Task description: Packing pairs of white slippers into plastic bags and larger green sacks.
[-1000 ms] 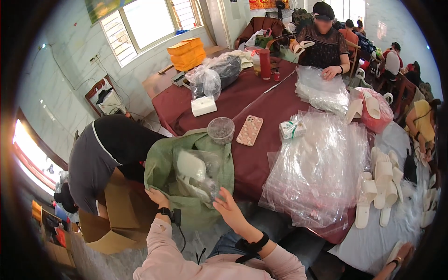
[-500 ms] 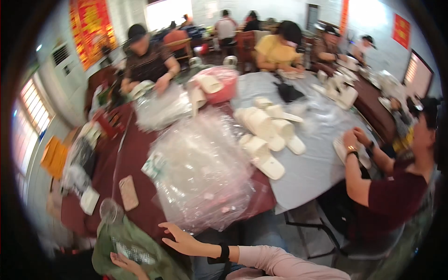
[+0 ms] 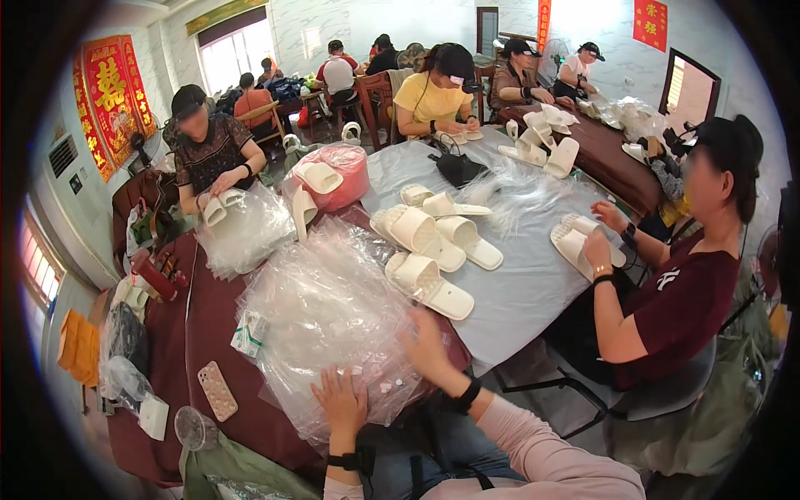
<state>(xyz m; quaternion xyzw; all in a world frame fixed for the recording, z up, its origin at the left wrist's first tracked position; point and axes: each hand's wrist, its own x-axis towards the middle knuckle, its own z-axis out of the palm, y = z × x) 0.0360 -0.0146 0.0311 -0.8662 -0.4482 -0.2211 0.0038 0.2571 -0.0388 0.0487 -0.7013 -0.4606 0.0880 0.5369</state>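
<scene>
A wide stack of clear plastic bags (image 3: 312,304) lies on the dark red tablecloth in front of me. My left hand (image 3: 342,402) rests on its near edge with the fingers spread. My right hand (image 3: 428,352) is at the stack's right side, slightly blurred, fingers stretched toward the bags; nothing shows in its grasp. Just beyond it, on a grey cover, sits a pile of cream slippers (image 3: 417,229), the nearest slipper (image 3: 429,285) close to the bags. A small white-and-green packet (image 3: 248,333) lies on the stack's left edge.
A phone in a bumpy case (image 3: 218,390) and a clear plastic cup (image 3: 196,428) are at left, above a green sack (image 3: 242,471). Co-workers handle slippers across the table and at right. A pink-red bundle (image 3: 337,179) stands beyond the bags.
My left hand has left the green sack and moved up right onto the bags. My right hand has moved right and forward to the stack's side. The view has shifted right.
</scene>
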